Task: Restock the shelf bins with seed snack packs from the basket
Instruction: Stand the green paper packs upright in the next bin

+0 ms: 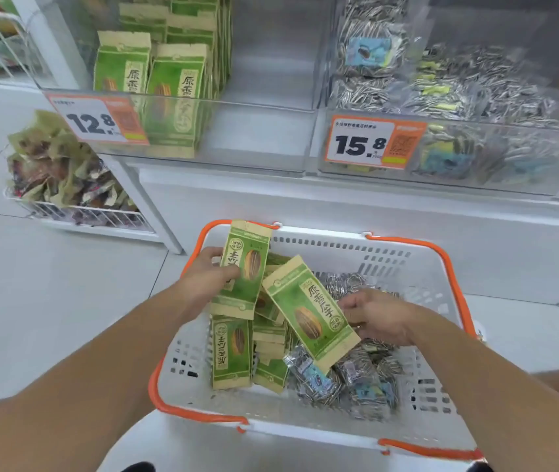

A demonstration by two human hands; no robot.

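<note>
A white basket [417,277] with orange handles sits below me, holding several green seed packs [232,352] on its left side and clear packs of striped seeds [360,379] on its right. My left hand [211,269] grips one green pack [245,267], lifted upright over the basket's far left corner. My right hand [375,315] pinches the edge of a second green pack [310,310], tilted above the pile. On the shelf above, the left clear bin [254,131] holds upright green packs [176,97]. The right clear bin [475,155] holds clear striped-seed packs.
Orange price tags reading 12.8 [96,120] and 15.8 [373,143] hang on the bin fronts. A white wire rack [101,216] full of mixed snack packs stands on the floor at the left. The right half of the left bin has bare room.
</note>
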